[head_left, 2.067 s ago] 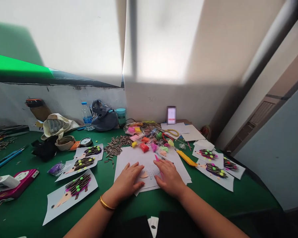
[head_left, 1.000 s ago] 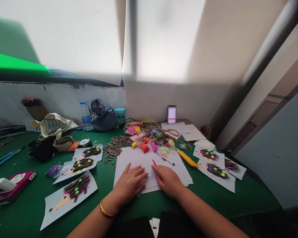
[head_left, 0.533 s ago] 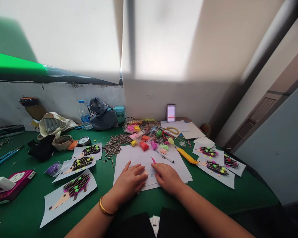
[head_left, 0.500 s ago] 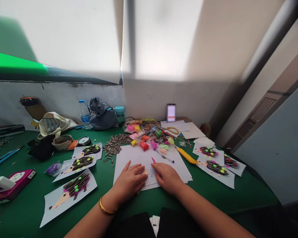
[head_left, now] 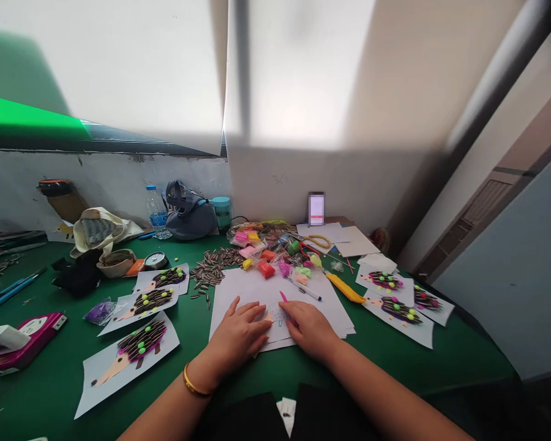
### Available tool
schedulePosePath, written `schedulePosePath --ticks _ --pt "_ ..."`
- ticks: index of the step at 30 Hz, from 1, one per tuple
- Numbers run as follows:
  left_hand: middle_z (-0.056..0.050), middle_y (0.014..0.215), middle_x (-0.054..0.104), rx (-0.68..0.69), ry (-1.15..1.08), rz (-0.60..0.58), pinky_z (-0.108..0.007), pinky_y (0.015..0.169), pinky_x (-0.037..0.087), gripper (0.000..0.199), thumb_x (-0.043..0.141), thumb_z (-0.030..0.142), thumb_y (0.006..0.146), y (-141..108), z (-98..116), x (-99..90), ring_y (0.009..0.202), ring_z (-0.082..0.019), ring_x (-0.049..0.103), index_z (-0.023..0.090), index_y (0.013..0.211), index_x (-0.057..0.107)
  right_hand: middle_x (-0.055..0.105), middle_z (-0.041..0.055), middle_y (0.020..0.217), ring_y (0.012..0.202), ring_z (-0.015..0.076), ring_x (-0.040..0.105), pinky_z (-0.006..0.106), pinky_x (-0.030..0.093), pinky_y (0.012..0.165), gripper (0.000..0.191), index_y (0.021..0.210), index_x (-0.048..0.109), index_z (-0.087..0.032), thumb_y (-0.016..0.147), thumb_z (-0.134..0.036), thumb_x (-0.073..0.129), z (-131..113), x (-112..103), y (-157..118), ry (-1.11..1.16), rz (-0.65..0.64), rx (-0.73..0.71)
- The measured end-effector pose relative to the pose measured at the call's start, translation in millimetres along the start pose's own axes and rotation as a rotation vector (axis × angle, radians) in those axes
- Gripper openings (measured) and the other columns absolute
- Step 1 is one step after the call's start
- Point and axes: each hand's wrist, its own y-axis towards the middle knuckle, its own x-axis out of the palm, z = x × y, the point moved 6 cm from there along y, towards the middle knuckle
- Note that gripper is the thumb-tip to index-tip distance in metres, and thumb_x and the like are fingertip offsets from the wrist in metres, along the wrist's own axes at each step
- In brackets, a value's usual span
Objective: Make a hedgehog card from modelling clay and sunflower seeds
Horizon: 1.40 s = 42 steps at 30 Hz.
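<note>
My left hand [head_left: 241, 331] rests on a stack of white paper [head_left: 239, 283], its fingers stretched out and slightly apart. Beside a small blue-marked drawing [head_left: 275, 315] on the top sheet, my right hand [head_left: 310, 324] is closed around a slim pink tool [head_left: 283, 296]; only its pointed end shows past the fingers. Whether any clay lies under the left fingertips is hard to see. A marker pen [head_left: 305, 289] lies on the paper just beyond the right hand.
Bags of coloured clay [head_left: 266, 268] and a heap of sunflower seeds [head_left: 213, 266] lie beyond the paper. Hedgehog pictures [head_left: 133, 355] flank it on both sides. A yellow utility knife [head_left: 344, 288] lies right, yellow-handled scissors [head_left: 319, 240] behind. A phone [head_left: 316, 209] leans on the wall.
My left hand has shifted slightly left, uncovering a little more of the drawing. My right hand keeps its grip on the pink tool, almost unmoved.
</note>
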Motion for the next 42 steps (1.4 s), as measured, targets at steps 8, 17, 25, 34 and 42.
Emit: schedulePosePath --ticks 8,17,25,34,42 --pt "-0.008 0.139 0.057 -0.036 -0.008 -0.049 -0.062 0.116 0.021 0.044 0.062 0.03 0.088 1.7 -1.9 2.7 0.13 -0.03 0.05 0.031 0.131 0.058 0.065 0.0089 0.129 0.12 0.0248 0.058 0.043 0.046 0.103 0.046 0.133 0.057 -0.019 0.087 -0.019 0.051 -0.8 0.0 0.5 0.018 -0.016 0.008" --pt "-0.008 0.141 0.055 -0.028 0.0 -0.048 -0.061 0.116 0.021 0.042 0.061 0.032 0.089 1.7 -0.7 4.1 0.133 -0.031 0.046 0.031 0.13 0.058 0.065 0.0091 0.129 0.121 0.0246 0.058 0.043 0.046 0.104 0.047 0.133 0.057 -0.02 0.087 -0.018 0.052 -0.7 0.1 0.3 0.008 -0.018 0.011" --pt "-0.007 0.141 0.055 -0.004 0.015 -0.035 -0.061 0.115 0.024 0.041 0.065 0.032 0.087 2.1 3.6 2.5 0.132 -0.031 0.047 0.032 0.128 0.06 0.065 0.0095 0.129 0.12 0.0247 0.058 0.043 0.046 0.103 0.047 0.132 0.058 -0.018 0.086 -0.017 0.052 -1.9 -0.5 1.1 0.008 -0.02 0.012" --pt "-0.006 0.138 0.058 -0.046 0.007 -0.006 -0.062 0.115 0.024 0.033 0.059 0.031 0.09 2.3 -1.3 -0.2 0.131 -0.029 0.049 0.032 0.123 0.063 0.065 0.0098 0.129 0.12 0.0248 0.058 0.043 0.046 0.103 0.048 0.133 0.057 -0.019 0.086 -0.017 0.052 -1.2 -0.2 0.8 0.017 -0.019 0.008" --pt "-0.003 0.134 0.061 -0.043 0.001 0.019 -0.063 0.114 0.024 0.025 0.058 0.032 0.091 2.5 -0.7 -1.5 0.13 -0.029 0.05 0.035 0.114 0.068 0.065 0.0104 0.129 0.12 0.0246 0.059 0.043 0.046 0.104 0.048 0.133 0.058 -0.018 0.085 -0.016 0.053 -1.2 -0.1 1.4 0.011 -0.021 0.014"
